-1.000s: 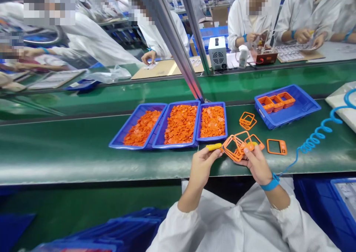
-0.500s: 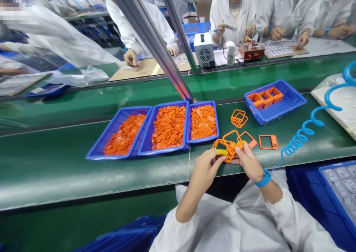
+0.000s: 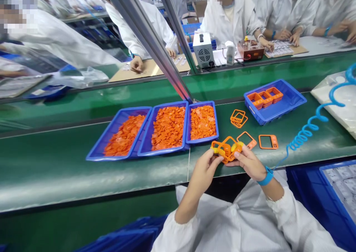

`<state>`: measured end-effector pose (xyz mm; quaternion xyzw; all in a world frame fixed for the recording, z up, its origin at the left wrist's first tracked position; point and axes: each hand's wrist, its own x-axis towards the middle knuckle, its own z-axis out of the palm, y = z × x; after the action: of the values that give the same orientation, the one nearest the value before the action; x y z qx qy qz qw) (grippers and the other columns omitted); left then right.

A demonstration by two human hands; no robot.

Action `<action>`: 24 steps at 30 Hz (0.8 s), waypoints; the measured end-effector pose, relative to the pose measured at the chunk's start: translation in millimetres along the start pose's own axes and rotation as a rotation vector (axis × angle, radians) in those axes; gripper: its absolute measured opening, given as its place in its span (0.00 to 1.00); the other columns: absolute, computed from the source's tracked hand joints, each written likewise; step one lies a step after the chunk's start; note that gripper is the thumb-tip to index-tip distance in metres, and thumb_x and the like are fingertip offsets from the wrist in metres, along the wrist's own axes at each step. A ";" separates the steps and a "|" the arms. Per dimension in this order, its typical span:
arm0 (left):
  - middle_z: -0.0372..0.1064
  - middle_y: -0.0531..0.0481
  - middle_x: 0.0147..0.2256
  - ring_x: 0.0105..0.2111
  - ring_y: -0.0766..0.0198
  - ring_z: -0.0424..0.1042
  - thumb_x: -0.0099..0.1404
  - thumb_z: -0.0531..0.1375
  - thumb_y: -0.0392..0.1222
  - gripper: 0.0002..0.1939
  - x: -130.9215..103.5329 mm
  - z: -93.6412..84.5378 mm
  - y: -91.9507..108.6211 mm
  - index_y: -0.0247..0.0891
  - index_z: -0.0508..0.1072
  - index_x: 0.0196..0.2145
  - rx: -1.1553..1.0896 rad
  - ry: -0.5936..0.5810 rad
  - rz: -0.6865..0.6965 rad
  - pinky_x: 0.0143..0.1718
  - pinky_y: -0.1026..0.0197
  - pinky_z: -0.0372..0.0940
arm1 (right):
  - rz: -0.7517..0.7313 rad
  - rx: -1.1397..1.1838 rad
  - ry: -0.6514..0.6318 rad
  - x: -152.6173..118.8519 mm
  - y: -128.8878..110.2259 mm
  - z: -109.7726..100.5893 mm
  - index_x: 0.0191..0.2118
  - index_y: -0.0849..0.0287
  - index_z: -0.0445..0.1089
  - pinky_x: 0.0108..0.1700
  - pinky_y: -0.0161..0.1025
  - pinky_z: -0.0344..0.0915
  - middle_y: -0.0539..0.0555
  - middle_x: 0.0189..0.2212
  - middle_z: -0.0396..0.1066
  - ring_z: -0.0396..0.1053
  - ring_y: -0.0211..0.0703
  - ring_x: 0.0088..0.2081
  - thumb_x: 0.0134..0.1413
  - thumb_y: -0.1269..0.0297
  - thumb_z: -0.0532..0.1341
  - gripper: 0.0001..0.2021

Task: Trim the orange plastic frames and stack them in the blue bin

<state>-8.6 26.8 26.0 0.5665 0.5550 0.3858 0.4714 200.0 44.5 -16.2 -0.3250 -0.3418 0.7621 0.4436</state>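
Note:
Between my two hands, just above the near edge of the green bench, are several orange plastic frames [image 3: 228, 142] that overlap at angles. My left hand [image 3: 206, 166] pinches them from the left, its fingertip in a yellow cover. From the right, my right hand [image 3: 250, 164] grips the frames, also with yellow at a fingertip and a blue band at the wrist. Which frame each hand holds cannot be made out. Beyond my right fingers lies a loose orange frame [image 3: 247, 140], with another orange frame [image 3: 268, 141] flat to its right. Two overlapped frames [image 3: 238, 118] lie farther back.
Three blue trays of small orange pieces stand at left: left tray [image 3: 94, 153], middle tray [image 3: 144, 144], right tray [image 3: 204, 138]. A blue tray [image 3: 292, 101] at right holds stacked frames. A coiled blue cord [image 3: 306, 133] runs to my wrist. Metal posts [image 3: 155, 44] and co-workers are beyond.
The frames in my hands have shifted and tilted, with my right hand slightly lower. The loose frames and trays stay put. Across the bench, a co-worker's hand has moved right.

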 end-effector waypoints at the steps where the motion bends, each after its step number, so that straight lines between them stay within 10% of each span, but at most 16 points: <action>1: 0.82 0.47 0.40 0.40 0.55 0.79 0.74 0.67 0.48 0.10 -0.1 0.6 -1.0 0.40 0.84 0.46 -0.018 -0.010 -0.013 0.45 0.59 0.71 | 0.001 -0.002 -0.007 -0.2 0.0 -0.4 0.58 0.46 0.76 0.54 0.60 0.84 0.53 0.51 0.81 0.83 0.56 0.52 0.61 0.42 0.76 0.25; 24: 0.82 0.45 0.43 0.41 0.55 0.80 0.71 0.72 0.51 0.23 4.7 -0.8 -2.9 0.43 0.83 0.60 -0.235 -0.069 -0.087 0.43 0.60 0.75 | -0.064 -0.263 -0.158 -3.0 -3.9 -5.2 0.56 0.49 0.78 0.66 0.57 0.73 0.55 0.52 0.81 0.78 0.55 0.56 0.68 0.39 0.70 0.22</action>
<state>-9.7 31.4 22.9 0.4959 0.5134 0.4076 0.5695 207.2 44.4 -15.4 -0.3083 -0.4828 0.7194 0.3928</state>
